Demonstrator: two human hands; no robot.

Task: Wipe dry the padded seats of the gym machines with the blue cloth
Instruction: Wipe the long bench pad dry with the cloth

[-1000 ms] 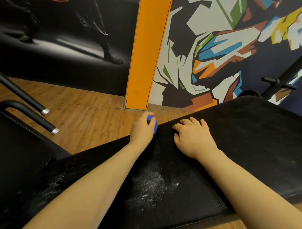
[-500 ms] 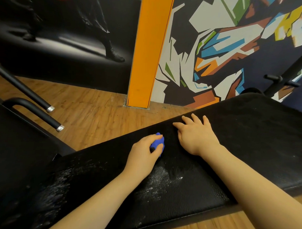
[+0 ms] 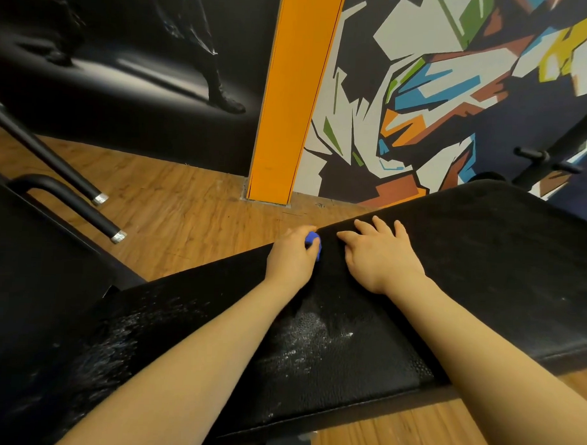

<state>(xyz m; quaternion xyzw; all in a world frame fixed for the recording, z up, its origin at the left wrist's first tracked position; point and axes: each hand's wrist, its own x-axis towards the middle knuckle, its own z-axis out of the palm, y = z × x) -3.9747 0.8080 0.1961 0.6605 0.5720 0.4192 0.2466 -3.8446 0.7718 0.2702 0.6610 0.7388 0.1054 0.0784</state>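
The left hand (image 3: pixel 292 259), gripping the blue cloth (image 3: pixel 313 243), has gone back to the seat's (image 3: pixel 483 262) far edge, while the right hand (image 3: pixel 382 258) rests flat; wet patches remain.

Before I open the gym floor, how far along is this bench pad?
Partly done. The pad right of the right hand looks matte, dry. In hand: the left hand grips the blue cloth at the far edge. Left: the droplets between the forearms and the wet streaks left of them.
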